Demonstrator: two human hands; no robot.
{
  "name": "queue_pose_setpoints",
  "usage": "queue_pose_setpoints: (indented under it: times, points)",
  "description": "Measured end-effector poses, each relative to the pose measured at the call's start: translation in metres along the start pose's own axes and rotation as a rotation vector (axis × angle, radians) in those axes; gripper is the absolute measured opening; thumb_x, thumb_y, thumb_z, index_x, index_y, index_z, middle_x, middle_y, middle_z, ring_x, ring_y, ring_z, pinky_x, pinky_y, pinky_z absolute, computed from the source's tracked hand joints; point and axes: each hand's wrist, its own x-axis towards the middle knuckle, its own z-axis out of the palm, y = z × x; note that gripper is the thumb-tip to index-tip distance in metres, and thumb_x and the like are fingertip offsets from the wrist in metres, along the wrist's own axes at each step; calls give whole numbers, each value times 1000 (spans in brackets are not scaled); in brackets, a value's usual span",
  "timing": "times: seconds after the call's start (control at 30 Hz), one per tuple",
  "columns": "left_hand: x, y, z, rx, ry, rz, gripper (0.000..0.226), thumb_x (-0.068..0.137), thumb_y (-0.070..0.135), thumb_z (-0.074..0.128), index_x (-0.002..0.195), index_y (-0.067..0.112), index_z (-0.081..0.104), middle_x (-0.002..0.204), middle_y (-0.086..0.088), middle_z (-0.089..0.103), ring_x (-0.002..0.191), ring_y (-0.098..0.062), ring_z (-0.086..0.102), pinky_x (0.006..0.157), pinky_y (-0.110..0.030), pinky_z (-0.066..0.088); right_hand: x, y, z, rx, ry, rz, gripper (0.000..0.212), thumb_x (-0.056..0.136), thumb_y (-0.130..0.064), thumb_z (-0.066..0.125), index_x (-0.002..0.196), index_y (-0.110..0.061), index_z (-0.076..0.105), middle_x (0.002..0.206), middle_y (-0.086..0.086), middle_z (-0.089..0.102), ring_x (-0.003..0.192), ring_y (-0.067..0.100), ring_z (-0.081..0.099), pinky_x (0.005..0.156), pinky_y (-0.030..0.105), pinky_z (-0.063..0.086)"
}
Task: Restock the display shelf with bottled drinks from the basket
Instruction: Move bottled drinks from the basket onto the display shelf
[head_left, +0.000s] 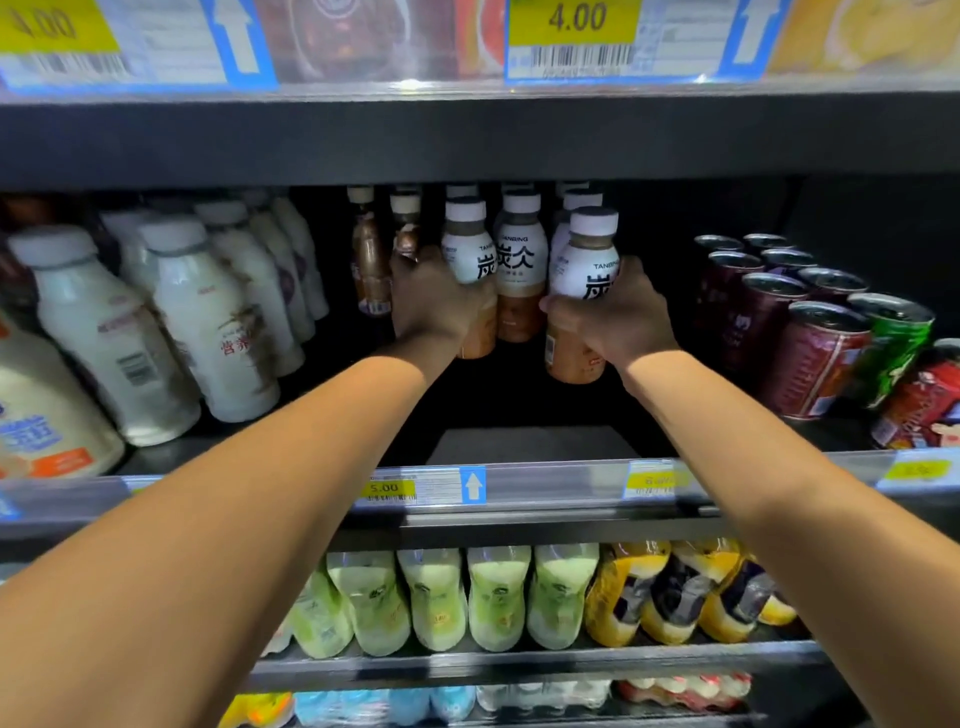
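The left hand (436, 304) is wrapped tight round a white-capped coffee bottle (466, 244), reaching deep into the middle shelf (530, 444). Its bottle sits hard against a standing row of the same drink (521, 260), so a careless push could topple that row backwards like skittles. Further right, the right hand (615, 319) grips a second bottle (586, 270), tilted and nearer the shelf's front edge. If it's set down on that lean it may tip over. The dark cans (810, 338) towards the right end stand near that wrist and could be clipped.

The shelf floor back there is black. I can't tell whether either base touches down, or how many bottles stand behind. The fingertips are hidden behind the bottles, and the basket is nowhere in view.
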Motion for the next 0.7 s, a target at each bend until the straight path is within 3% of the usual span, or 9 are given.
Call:
queue_pose_setpoints:
  times: [0.07,0.17,0.23,0.37,0.47,0.7]
  points:
    - [-4,7,-5,44,-39,-17,86,58,76,68,117,15,65,123,-13,65,110,-31,64,86,-33,52,1,1,1,-1,1,3,66,69,-40,84,120,-17,49,117,5,64,105,26,63,91,43,55]
    - [-10,13,-10,84,-2,23,84,73,56,76,135,7,46,133,-17,58,121,-35,57,91,-37,47,1,2,1,9,4,2,65,70,-39,84,119,-18,48,116,5,64,103,26,63,90,42,55]
    - [-12,16,-11,137,37,55,81,77,52,76,135,6,41,131,-17,59,120,-35,57,92,-40,47,1,1,1,19,1,2,65,71,-38,84,120,-18,46,116,4,63,103,26,63,90,43,55]
    - [-11,20,-14,278,45,100,65,81,55,71,125,10,57,137,-17,54,122,-35,55,93,-40,47,2,0,2,21,5,13,69,73,-38,83,122,-16,41,117,5,63,104,26,63,91,45,55]
    - [-6,18,-12,283,44,95,56,82,54,71,115,9,66,125,-15,63,113,-33,62,86,-37,50,3,-1,3,20,11,16,69,72,-37,83,123,-14,42,118,6,63,105,27,63,92,45,54]
    - [-4,21,-10,305,38,119,53,84,51,70,114,8,66,119,-17,67,112,-33,63,86,-36,51,8,0,2,52,-15,27,67,72,-35,84,123,-15,45,117,4,63,103,24,63,90,42,55]
